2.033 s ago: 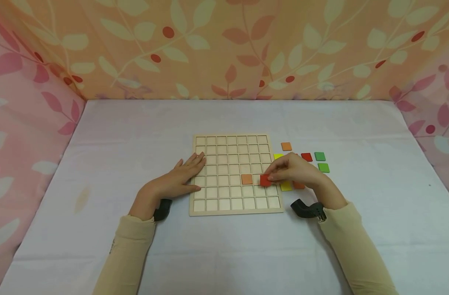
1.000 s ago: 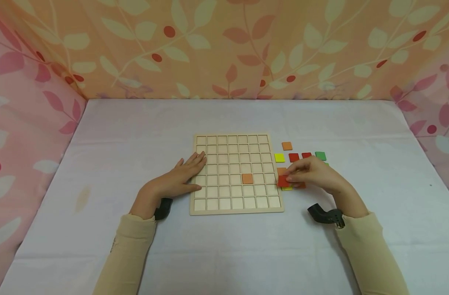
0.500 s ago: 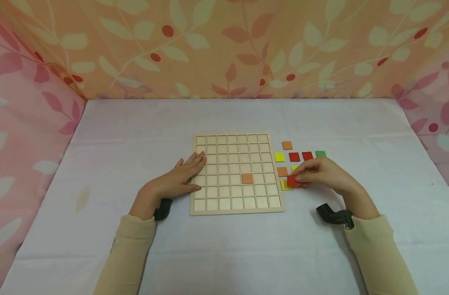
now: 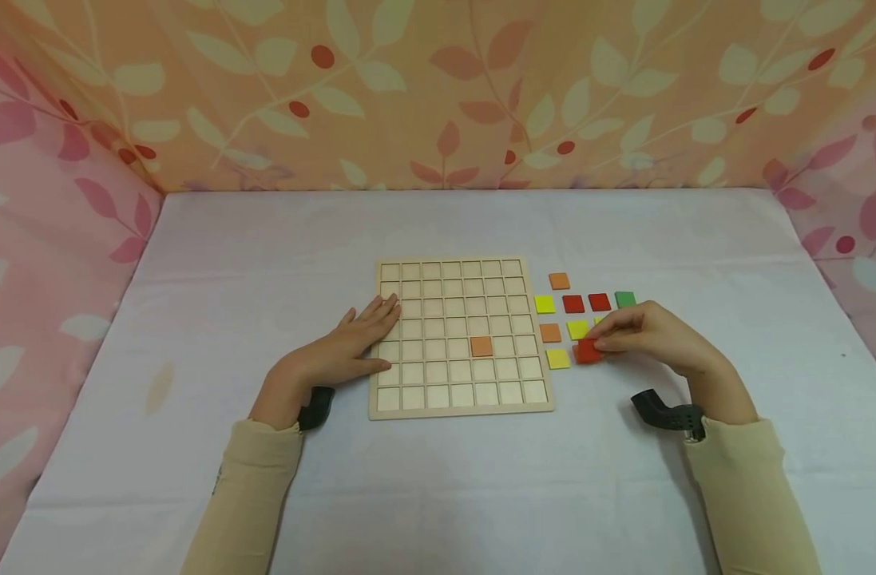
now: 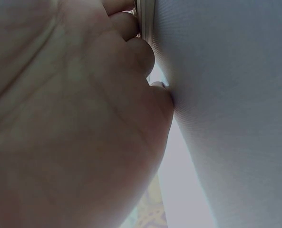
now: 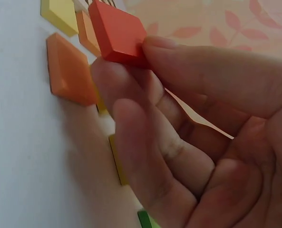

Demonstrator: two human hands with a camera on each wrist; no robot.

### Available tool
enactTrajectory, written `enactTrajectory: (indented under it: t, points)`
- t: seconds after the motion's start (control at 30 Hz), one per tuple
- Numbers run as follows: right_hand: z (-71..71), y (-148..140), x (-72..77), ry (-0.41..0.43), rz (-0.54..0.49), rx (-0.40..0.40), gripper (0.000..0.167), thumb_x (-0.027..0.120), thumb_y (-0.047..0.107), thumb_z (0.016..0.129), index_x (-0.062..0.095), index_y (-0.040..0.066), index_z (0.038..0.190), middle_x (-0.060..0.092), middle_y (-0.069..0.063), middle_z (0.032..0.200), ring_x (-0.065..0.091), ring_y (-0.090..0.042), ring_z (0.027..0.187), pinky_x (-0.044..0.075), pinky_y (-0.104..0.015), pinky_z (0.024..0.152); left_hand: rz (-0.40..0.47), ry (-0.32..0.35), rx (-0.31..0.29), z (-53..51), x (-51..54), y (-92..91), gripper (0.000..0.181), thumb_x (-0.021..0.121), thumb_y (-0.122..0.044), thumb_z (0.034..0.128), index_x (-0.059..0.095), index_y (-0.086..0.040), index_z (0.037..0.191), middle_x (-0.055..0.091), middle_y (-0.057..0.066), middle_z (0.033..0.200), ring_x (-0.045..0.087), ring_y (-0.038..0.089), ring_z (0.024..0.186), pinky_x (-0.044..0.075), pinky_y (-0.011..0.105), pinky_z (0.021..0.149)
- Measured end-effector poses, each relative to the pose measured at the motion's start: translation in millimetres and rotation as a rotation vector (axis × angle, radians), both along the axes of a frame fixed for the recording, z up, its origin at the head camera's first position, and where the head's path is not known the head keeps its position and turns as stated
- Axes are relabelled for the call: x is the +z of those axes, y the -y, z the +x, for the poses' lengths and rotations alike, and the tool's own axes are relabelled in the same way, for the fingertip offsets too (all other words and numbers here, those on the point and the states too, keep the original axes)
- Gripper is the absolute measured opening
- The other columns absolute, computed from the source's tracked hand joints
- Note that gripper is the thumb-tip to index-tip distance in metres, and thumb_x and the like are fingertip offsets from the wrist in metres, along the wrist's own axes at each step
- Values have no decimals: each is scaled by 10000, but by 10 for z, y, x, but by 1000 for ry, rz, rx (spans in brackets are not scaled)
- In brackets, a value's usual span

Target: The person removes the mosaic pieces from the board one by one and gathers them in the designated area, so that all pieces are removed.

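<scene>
My right hand (image 4: pixel 656 339) pinches a red square tile (image 6: pixel 117 33) between thumb and fingers, raised off the table. In the right wrist view, an orange tile (image 6: pixel 68 71) lies on the cloth below and beside it; in the head view the red one mostly covers it. My left hand (image 4: pixel 344 347) rests on the left edge of a wooden grid board (image 4: pixel 461 414), fingers straight and slightly spread. One orange tile (image 4: pixel 481 346) sits in a cell right of the board's middle. The left wrist view shows mostly palm (image 5: pixel 79 118), with the fingertips hidden.
Loose tiles lie right of the board: orange (image 4: pixel 559 281), yellow (image 4: pixel 545 304), red (image 4: pixel 572 303) and green (image 4: pixel 625 299) among them. Some are partly behind my right hand. White cloth (image 4: pixel 438 495) covers the table; patterned curtains (image 4: pixel 438 96) stand behind it.
My right hand has carried the red tile rightward from over the board's right side to above the loose tiles. The left hand and the orange tile in the board have stayed put.
</scene>
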State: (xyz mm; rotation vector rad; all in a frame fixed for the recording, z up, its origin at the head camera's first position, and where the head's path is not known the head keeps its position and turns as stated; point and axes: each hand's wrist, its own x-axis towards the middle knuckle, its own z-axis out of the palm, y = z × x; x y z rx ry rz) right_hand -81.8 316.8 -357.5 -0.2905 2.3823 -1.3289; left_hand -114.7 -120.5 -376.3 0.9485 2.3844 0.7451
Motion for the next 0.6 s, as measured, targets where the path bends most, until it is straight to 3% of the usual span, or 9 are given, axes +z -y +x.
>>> enactTrajectory:
  t: [0.2,0.6]
  points:
    - [-8,-74,-25,-2,7,25,166,693,56,847,711,-57,967,716,-36,863,620,-129,703,534,-258,645,1,-4,-5,2,-6,4,818,616,-181,922,69,-10,1505,-27,133,1574,-83,279,1430,-61,545,1105]
    - [-10,-231,-29,39,86,1,188,685,84,857,701,-55,983,695,-34,842,606,-155,691,528,-259,646,4,0,-3,-5,-11,9,818,616,-186,923,68,-17,1506,-31,124,1575,-91,268,1430,-65,538,1107]
